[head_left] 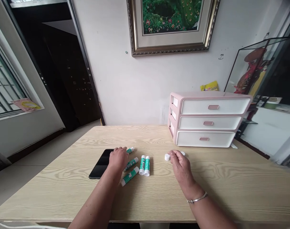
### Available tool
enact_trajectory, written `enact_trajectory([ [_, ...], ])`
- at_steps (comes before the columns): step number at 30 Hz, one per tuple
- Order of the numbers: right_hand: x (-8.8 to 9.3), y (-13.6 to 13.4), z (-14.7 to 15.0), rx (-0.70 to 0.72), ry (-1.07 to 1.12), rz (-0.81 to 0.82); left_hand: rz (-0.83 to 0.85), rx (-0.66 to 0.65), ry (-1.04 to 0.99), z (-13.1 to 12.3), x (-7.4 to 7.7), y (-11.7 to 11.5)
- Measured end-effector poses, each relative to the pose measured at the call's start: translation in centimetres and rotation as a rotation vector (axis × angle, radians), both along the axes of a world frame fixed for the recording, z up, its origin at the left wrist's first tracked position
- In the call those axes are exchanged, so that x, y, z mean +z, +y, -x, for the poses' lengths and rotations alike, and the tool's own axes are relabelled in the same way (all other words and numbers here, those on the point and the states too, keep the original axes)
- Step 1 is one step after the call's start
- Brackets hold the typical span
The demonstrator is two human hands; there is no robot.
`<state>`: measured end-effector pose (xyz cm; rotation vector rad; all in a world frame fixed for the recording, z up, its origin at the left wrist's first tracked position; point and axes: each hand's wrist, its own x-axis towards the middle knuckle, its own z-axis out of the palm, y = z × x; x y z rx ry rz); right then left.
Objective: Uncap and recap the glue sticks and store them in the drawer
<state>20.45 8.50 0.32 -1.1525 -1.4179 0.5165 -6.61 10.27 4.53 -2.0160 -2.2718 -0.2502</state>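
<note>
Glue sticks (129, 176), five visible with green labels and white ends, sit on the wood-grain counter (156, 197), center of frame. Three lie slanted at left of the group, the uppermost partly hidden by the left hand (119, 158). The other two are side by side, long axes running up the frame; whether lying or standing, cannot tell.

Hands: well apart from each other. Left hand, palm down, covers the right edge of a black tablet (100, 165) and meets the uppermost glue stick; fingertips hidden, grip cannot be told. Right hand (180, 163), right of center, has thumb and fingers drawn together just beside a small white cap (167, 157); whether anything is pinched, cannot tell. A second white piece (182, 153) shows behind its knuckles. Silver bangle (197, 197) on right wrist.

Surroundings: pink-and-white three-drawer cabinet (208, 123) at right, yellow packet (210, 86) above its top edge; framed picture (170, 47) at upper center; dark doorway (61, 70) at upper left.
</note>
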Motion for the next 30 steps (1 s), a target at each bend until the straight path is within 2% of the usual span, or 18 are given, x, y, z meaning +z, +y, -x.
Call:
enact_trajectory([
  [4, 0.3, -0.1, -0.3, -0.09, 0.036, -0.022, 0.038, -0.017, -0.011, 0.2, -0.3, 0.4],
  [8, 0.0, 0.1, -1.0, -0.2, 0.097, -0.061, 0.047, -0.035, -0.028, 0.7, -1.6, 1.4],
  [13, -0.6, 0.7, -1.5, -0.243, 0.067, -0.089, 0.011, -0.039, -0.09, 1.2, -2.9, 2.2],
  [16, -0.2, 1.5, -1.6, -0.251, -0.056, -0.035, -0.048, -0.028, -0.168, 1.3, -3.3, 2.2],
  [20, 1.1, 2.5, -0.9, -0.261, -0.409, 0.002, -0.161, -0.023, -0.283, 1.6, -3.0, 1.4],
  [21, 1.4, 2.7, -0.6, -0.259, -0.509, -0.017, -0.188, -0.032, -0.351, 1.6, -2.8, 1.0],
  [23, 1.6, 2.9, 0.0, -0.249, -0.704, -0.056, -0.231, -0.088, -0.623, 1.5, -2.5, 0.3],
  [27, 0.5, 3.2, 0.7, -0.223, -0.984, -0.037, -0.216, -0.284, -1.432, 0.6, -1.8, -1.1],
  [30, -0.7, 3.3, 0.5, -0.208, -1.063, 0.007, -0.129, -0.397, -1.872, -0.2, -1.4, -1.5],
])
